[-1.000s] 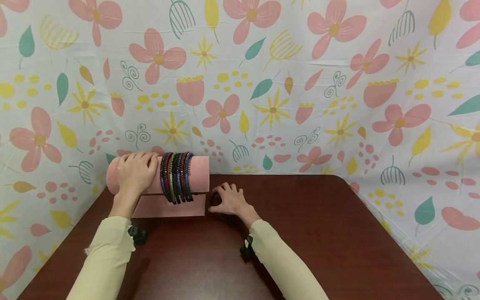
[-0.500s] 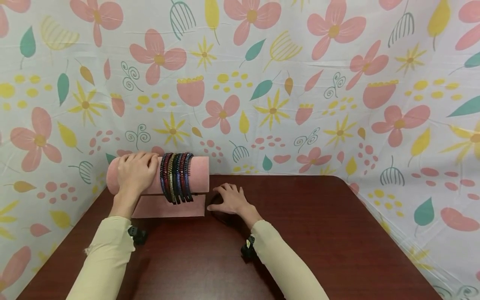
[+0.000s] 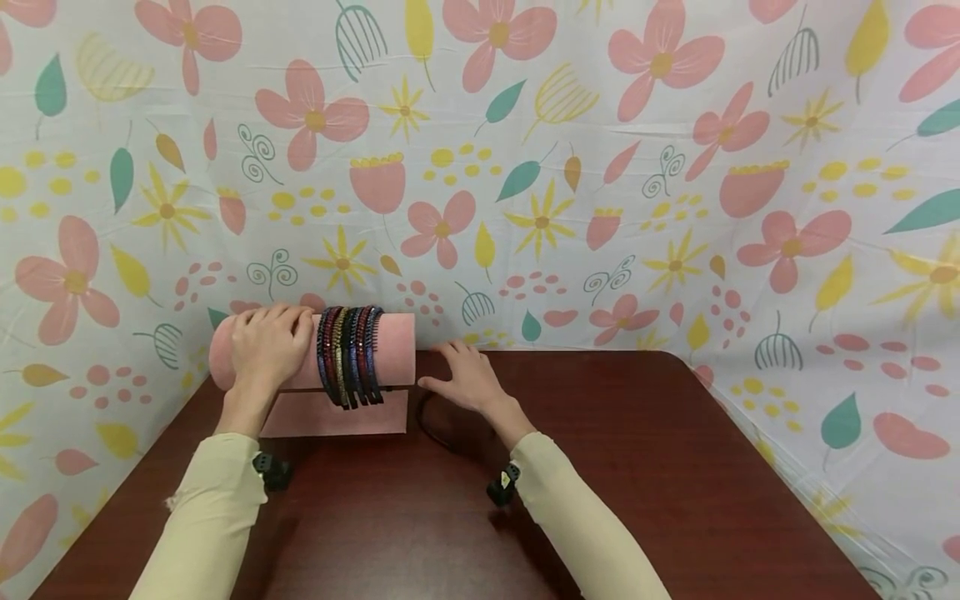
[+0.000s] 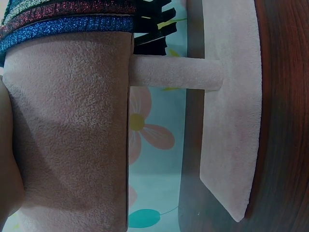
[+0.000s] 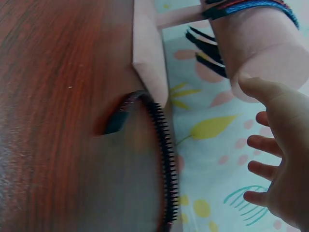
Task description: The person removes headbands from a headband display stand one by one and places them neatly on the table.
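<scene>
A pink plush headband stand (image 3: 395, 348), a horizontal roll above a flat base, stands at the back left of the table. Several glittery headbands (image 3: 351, 354) in blue, red, gold and black hang side by side around the roll. My left hand (image 3: 270, 342) grips the roll's left part from above, fingers draped over its top. To the stand's right, a dark toothed headband (image 5: 169, 169) lies on the table by the base. My right hand (image 3: 468, 379) hovers over that headband, apart from it, fingers spread and holding nothing.
The dark red wooden table (image 3: 637, 467) carries the stand and the single headband. A floral cloth (image 3: 562, 167) hangs directly behind the table's back edge and down both sides. Small black cameras (image 3: 272, 472) are strapped at both wrists.
My right hand has let go of the dark headband and risen slightly up and away, leaving it on the table. My left hand stays on the stand's roll.
</scene>
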Motion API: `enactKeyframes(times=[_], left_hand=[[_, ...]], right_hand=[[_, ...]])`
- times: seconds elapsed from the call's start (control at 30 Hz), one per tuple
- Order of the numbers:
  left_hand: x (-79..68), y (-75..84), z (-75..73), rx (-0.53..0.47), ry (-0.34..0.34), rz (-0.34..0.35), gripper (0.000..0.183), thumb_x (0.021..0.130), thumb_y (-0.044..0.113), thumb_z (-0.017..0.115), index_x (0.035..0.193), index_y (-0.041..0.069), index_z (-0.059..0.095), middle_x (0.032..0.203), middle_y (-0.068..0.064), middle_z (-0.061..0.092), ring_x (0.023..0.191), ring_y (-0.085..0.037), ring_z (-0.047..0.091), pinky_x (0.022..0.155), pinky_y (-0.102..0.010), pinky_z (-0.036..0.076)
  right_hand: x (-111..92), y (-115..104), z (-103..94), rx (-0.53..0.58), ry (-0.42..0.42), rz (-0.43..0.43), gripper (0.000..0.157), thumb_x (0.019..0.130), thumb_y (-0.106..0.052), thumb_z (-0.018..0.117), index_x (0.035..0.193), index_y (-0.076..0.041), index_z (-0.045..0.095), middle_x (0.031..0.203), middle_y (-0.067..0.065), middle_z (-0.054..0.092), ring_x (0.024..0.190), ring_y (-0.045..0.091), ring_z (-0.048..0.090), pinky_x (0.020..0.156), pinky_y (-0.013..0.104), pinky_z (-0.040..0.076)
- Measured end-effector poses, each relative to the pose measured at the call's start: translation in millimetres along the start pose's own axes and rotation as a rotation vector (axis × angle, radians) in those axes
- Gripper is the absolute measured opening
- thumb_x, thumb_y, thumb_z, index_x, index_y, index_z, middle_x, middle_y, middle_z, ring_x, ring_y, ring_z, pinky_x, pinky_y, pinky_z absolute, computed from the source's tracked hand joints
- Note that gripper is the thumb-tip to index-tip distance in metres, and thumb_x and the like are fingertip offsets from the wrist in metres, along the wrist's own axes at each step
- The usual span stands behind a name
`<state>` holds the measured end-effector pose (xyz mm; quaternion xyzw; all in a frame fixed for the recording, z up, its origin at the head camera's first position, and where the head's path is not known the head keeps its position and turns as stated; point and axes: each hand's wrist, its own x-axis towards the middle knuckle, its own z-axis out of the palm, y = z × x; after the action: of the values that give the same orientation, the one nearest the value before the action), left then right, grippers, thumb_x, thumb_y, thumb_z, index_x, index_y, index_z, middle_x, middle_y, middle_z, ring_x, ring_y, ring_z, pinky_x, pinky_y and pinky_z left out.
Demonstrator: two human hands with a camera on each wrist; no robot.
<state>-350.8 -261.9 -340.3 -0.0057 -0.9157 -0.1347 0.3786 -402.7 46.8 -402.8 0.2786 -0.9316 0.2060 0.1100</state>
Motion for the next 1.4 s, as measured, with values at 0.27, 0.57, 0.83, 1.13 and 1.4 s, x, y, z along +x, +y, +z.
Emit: enactKeyframes(times=[0.27, 0.57, 0.83, 1.13, 1.4], left_hand=[[-0.4, -1.2, 0.9, 0.004, 0.003, 0.002, 0.047, 0.105, 0.037, 0.036, 0.110, 0.010, 0.075, 0.117, -0.012, 0.072, 0.115, -0.034, 0.062, 0.106, -0.053, 0.038], [-0.7, -2.5, 3.3, 0.013, 0.003, 0.010, 0.043, 0.104, 0.035, 0.040, 0.110, 0.010, 0.074, 0.117, -0.012, 0.072, 0.114, -0.033, 0.063, 0.106, -0.052, 0.038], [-0.9, -1.8, 2.0, 0.010, -0.001, 0.009, 0.044, 0.104, 0.036, 0.039, 0.111, 0.009, 0.074, 0.117, -0.013, 0.071, 0.115, -0.034, 0.062, 0.107, -0.053, 0.038], [-0.8, -1.4, 2.0, 0.014, -0.006, 0.011, 0.044, 0.104, 0.036, 0.039, 0.112, 0.010, 0.073, 0.118, -0.012, 0.071, 0.116, -0.034, 0.062, 0.107, -0.053, 0.037], [-0.7, -1.1, 0.8, 0.015, -0.008, 0.009, 0.045, 0.105, 0.036, 0.038, 0.112, 0.010, 0.074, 0.118, -0.012, 0.071, 0.116, -0.034, 0.062, 0.107, -0.053, 0.037]], right_hand=[[2.6, -2.1, -13.3, 0.052, 0.107, -0.083, 0.057, 0.093, -0.047, 0.064, 0.140, -0.017, 0.055, 0.135, 0.008, 0.057, 0.122, 0.029, 0.055, 0.101, 0.049, 0.048], [3.3, -6.2, -25.1, 0.099, 0.159, -0.108, 0.053, 0.094, -0.042, 0.065, 0.140, -0.017, 0.054, 0.135, 0.005, 0.056, 0.122, 0.026, 0.055, 0.099, 0.045, 0.050], [6.2, -12.9, -31.8, 0.119, 0.198, -0.157, 0.049, 0.094, -0.038, 0.066, 0.137, -0.016, 0.056, 0.131, 0.006, 0.057, 0.119, 0.025, 0.056, 0.097, 0.043, 0.050], [7.2, -21.8, -40.3, 0.111, 0.250, -0.210, 0.050, 0.093, -0.038, 0.067, 0.137, -0.016, 0.057, 0.131, 0.006, 0.059, 0.121, 0.024, 0.057, 0.101, 0.043, 0.049], [9.2, -39.5, -46.8, 0.096, 0.298, -0.270, 0.050, 0.092, -0.043, 0.068, 0.132, -0.015, 0.060, 0.130, 0.004, 0.060, 0.121, 0.022, 0.057, 0.101, 0.041, 0.050]])
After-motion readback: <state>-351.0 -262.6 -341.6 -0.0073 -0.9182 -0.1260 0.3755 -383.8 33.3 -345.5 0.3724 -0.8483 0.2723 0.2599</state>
